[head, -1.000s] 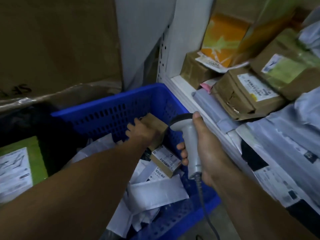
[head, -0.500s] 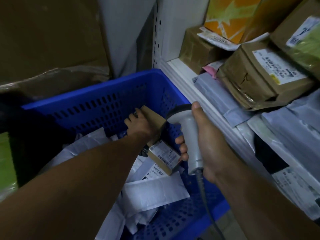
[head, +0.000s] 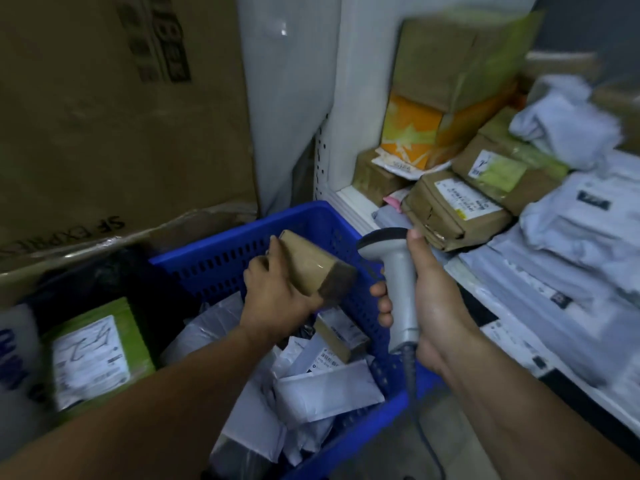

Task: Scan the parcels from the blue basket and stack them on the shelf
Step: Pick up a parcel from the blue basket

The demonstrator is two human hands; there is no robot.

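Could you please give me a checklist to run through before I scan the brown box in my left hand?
1. Left hand grips the brown box: ok.
2. Right hand holds the scanner: ok.
3. Box held above the parcels in the blue basket: ok.
4. Barcode label facing the scanner: cannot tell; no label shows on the visible faces.
5. Free spot on the shelf: cannot tell; it looks crowded.

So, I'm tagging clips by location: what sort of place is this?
Probably a parcel sorting room: a white shelf piled with labelled brown cardboard parcels, a grey handheld barcode scanner in the right hand.
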